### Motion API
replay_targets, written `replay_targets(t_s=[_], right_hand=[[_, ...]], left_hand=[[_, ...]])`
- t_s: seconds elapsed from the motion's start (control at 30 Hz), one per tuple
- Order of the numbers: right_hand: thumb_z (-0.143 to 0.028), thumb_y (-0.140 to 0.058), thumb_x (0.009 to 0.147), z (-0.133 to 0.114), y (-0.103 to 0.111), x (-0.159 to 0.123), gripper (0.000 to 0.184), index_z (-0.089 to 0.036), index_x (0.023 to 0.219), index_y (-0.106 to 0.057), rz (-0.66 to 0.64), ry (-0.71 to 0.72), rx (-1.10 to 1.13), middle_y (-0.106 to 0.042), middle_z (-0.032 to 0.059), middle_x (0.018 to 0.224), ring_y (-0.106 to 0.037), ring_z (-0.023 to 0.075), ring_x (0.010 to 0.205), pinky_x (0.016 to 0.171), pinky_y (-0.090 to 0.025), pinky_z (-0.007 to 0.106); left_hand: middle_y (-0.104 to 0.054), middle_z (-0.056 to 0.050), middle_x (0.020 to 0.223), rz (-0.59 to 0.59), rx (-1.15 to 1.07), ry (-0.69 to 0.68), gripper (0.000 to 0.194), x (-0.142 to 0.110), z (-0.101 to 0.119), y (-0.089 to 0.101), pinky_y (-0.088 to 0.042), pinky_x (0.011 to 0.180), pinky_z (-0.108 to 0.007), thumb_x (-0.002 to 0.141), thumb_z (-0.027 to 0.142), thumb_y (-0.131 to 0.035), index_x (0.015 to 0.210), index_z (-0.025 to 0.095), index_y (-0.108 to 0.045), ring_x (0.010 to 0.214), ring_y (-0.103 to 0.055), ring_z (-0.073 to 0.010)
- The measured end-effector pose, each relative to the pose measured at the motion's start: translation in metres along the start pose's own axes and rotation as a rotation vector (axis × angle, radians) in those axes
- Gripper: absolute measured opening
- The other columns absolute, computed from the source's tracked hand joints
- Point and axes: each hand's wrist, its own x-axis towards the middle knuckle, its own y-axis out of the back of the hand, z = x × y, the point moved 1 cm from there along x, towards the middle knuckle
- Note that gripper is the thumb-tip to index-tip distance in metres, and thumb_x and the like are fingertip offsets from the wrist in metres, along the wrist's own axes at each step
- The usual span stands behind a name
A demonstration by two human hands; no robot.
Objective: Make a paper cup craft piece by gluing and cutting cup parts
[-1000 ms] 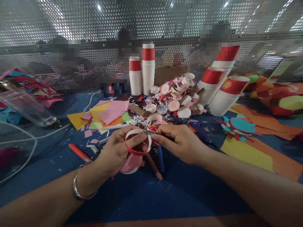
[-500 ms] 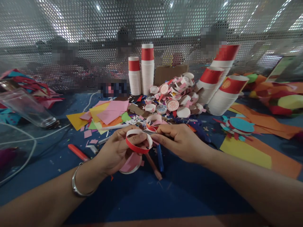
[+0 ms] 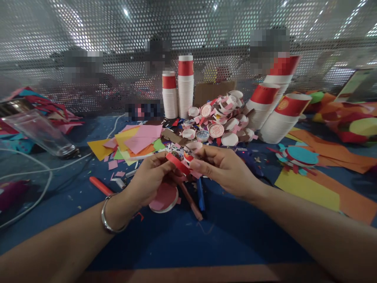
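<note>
Pinches a smooth, curved red paper band (image 3: 178,163) between thumb and fingers of the left hand (image 3: 147,179), above the matte blue table (image 3: 241,243). Grips a slim grey metal tool (image 3: 189,150) in the right hand (image 3: 222,167), at the band's 3 o'clock; perhaps scissors, too blurred to be sure. Has, from the band, a round pink disc (image 3: 163,197) at 7 o'clock, a brown stick (image 3: 192,203) and blue pen (image 3: 200,196) at 5, 2 ribbed cup stacks (image 3: 170,102) at 12.
</note>
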Motion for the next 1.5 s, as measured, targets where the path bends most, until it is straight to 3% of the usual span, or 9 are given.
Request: replay_targets(t_s=[0.1, 0.23, 0.4, 0.57, 0.7, 0.8, 1.03, 1.37, 1.5], right_hand=[[-0.054, -0.079, 0.084, 0.003, -0.004, -0.001, 0.039, -0.018, 0.091, -0.065, -0.032, 0.008, 0.004, -0.065, 0.0018, 0.087, -0.062, 0.0157, 0.081, 0.076, -0.053, 0.03], [-0.054, -0.081, 0.082, 0.002, -0.006, -0.002, 0.04, -0.018, 0.087, -0.064, -0.034, -0.007, 0.06, -0.063, 0.0004, 0.082, -0.061, 0.0146, 0.076, 0.076, -0.056, 0.031], [-0.055, -0.08, 0.081, -0.002, -0.006, -0.001, 0.04, -0.019, 0.084, -0.064, 0.063, 0.024, 0.044, -0.059, -0.0016, 0.077, -0.057, 0.0129, 0.072, 0.069, -0.055, 0.028], [-0.054, -0.079, 0.082, 0.002, -0.006, 0.0, 0.038, -0.019, 0.088, -0.067, 0.057, 0.018, 0.017, -0.063, -0.001, 0.08, -0.061, 0.0136, 0.073, 0.071, -0.056, 0.03], [-0.052, -0.078, 0.085, 0.006, -0.007, 0.0, 0.035, -0.018, 0.09, -0.068, 0.007, 0.02, -0.022, -0.065, 0.0005, 0.083, -0.061, 0.0152, 0.076, 0.076, -0.055, 0.033], [-0.053, -0.079, 0.084, 0.005, -0.007, 0.0, 0.036, -0.018, 0.087, -0.067, -0.02, 0.018, -0.061, -0.063, 0.0009, 0.084, -0.06, 0.016, 0.078, 0.079, -0.054, 0.033], [-0.059, -0.071, 0.089, -0.003, -0.008, -0.001, 0.041, -0.019, 0.085, -0.064, -0.046, -0.017, 0.015, -0.058, -0.0005, 0.081, -0.06, 0.0142, 0.077, 0.074, -0.054, 0.029], [-0.061, -0.06, 0.096, -0.001, -0.003, -0.003, 0.05, -0.017, 0.072, -0.06, -0.062, 0.0, -0.208, -0.046, -0.0023, 0.07, -0.042, 0.0113, 0.065, 0.059, -0.036, 0.026], [-0.057, -0.059, 0.098, -0.001, -0.002, -0.002, 0.049, -0.016, 0.07, -0.059, -0.064, 0.009, -0.23, -0.046, -0.002, 0.068, -0.043, 0.0117, 0.066, 0.06, -0.035, 0.027]], left_hand=[[-0.072, -0.003, 0.061, 0.006, 0.041, -0.004, 0.014, 0.001, -0.001, -0.002, -0.049, 0.044, -0.02, 0.075, 0.026, -0.079, 0.073, 0.017, -0.068, 0.045, -0.063, -0.0122], [-0.07, -0.002, 0.061, 0.039, 0.097, -0.038, 0.02, 0.003, 0.002, 0.001, -0.049, 0.047, -0.022, 0.078, 0.027, -0.081, 0.077, 0.017, -0.063, 0.048, -0.064, -0.0132], [-0.068, 0.002, 0.071, 0.236, 0.214, -0.346, 0.014, -0.001, 0.011, 0.007, -0.047, 0.062, -0.019, 0.081, 0.019, -0.079, 0.08, 0.019, -0.064, 0.067, -0.061, -0.0103], [-0.076, -0.004, 0.089, 0.038, 0.045, -0.25, 0.011, -0.014, 0.013, -0.006, -0.052, 0.082, -0.024, 0.086, 0.029, -0.077, 0.086, 0.019, -0.079, 0.086, -0.067, -0.0153], [-0.074, -0.002, 0.079, 0.027, -0.128, -0.104, 0.013, -0.015, 0.011, -0.011, -0.054, 0.074, -0.023, 0.076, 0.028, -0.085, 0.076, 0.017, -0.078, 0.077, -0.067, -0.014], [-0.071, 0.0, 0.074, 0.01, -0.183, -0.11, 0.011, -0.013, 0.011, -0.009, -0.054, 0.067, -0.021, 0.076, 0.024, -0.083, 0.073, 0.018, -0.075, 0.071, -0.065, -0.012], [-0.066, 0.004, 0.066, 0.063, 0.097, -0.321, 0.01, -0.015, 0.014, 0.003, -0.047, 0.055, -0.019, 0.085, 0.02, -0.075, 0.078, 0.02, -0.069, 0.056, -0.058, -0.009], [-0.068, 0.002, 0.068, -0.011, 0.339, -0.387, 0.009, -0.016, 0.02, -0.001, -0.056, 0.061, -0.023, 0.084, 0.015, -0.066, 0.076, 0.02, -0.066, 0.062, -0.068, -0.0125], [-0.066, 0.003, 0.07, -0.009, 0.432, -0.435, 0.007, -0.015, 0.018, 0.003, -0.056, 0.06, -0.024, 0.083, 0.016, -0.064, 0.078, 0.019, -0.065, 0.063, -0.068, -0.013]])
